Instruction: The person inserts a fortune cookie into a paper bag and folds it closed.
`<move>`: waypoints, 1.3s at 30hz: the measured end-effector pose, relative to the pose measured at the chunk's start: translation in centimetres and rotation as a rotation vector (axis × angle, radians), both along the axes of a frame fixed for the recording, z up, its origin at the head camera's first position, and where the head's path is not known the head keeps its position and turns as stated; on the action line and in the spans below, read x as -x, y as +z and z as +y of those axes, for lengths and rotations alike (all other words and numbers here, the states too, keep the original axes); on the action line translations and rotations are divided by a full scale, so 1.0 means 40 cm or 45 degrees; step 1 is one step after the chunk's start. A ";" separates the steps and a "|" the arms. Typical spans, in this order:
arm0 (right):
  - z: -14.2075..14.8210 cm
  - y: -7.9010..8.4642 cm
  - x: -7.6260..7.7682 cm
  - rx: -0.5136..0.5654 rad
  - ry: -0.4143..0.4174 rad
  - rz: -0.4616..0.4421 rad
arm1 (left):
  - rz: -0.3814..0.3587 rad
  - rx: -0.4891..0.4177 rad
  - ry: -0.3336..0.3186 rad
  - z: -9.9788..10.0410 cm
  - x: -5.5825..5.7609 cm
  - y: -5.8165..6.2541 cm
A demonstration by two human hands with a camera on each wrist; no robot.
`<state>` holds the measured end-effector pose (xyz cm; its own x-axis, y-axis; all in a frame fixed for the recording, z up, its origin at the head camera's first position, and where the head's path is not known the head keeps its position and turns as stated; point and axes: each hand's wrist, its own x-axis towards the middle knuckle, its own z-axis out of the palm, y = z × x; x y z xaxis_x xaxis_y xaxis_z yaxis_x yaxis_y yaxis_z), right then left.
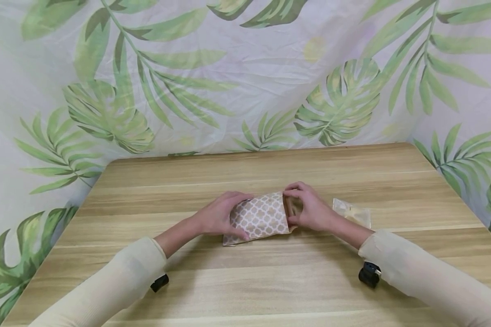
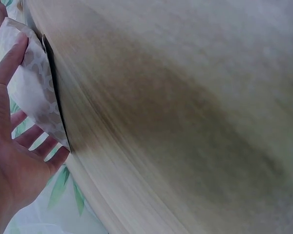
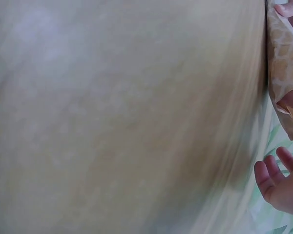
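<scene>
A paper bag with a white lattice pattern on tan lies on its side at the middle of the table, its mouth toward the right. My left hand grips its closed end, thumb across the near side and fingers along the far side. At the mouth is my right hand; its thumb and index finger touch the two edges of the opening, which stands apart and shows a brown inside. In the right wrist view the other fingers hang clear of the paper bag.
A small clear packet with pale contents lies on the wooden table, just right of the right hand, partly behind the forearm. A leaf-printed cloth hangs behind the table. Black wrist devices show under the sleeves.
</scene>
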<state>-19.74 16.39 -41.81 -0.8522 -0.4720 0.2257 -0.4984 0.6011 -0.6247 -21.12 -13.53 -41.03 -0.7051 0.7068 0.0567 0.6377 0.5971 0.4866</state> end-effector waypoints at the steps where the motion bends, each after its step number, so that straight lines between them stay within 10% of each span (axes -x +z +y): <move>1: 0.001 -0.001 0.000 -0.008 0.001 0.005 | -0.004 0.000 0.002 0.000 0.000 0.000; 13: -0.009 -0.013 0.012 -0.047 0.097 0.112 | -0.015 -0.010 0.014 0.004 0.003 -0.001; 23: 0.027 0.024 0.006 0.086 0.093 -0.146 | -0.013 -0.003 0.009 0.001 0.001 0.004; 39: 0.142 0.083 0.009 0.068 0.049 -0.163 | 0.008 0.032 0.021 -0.023 -0.006 0.018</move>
<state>-20.09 22.09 -38.48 -0.8573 -0.4950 0.1417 -0.4344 0.5475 -0.7153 -20.86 -14.45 -40.30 -0.7166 0.6961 0.0436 0.6305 0.6198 0.4671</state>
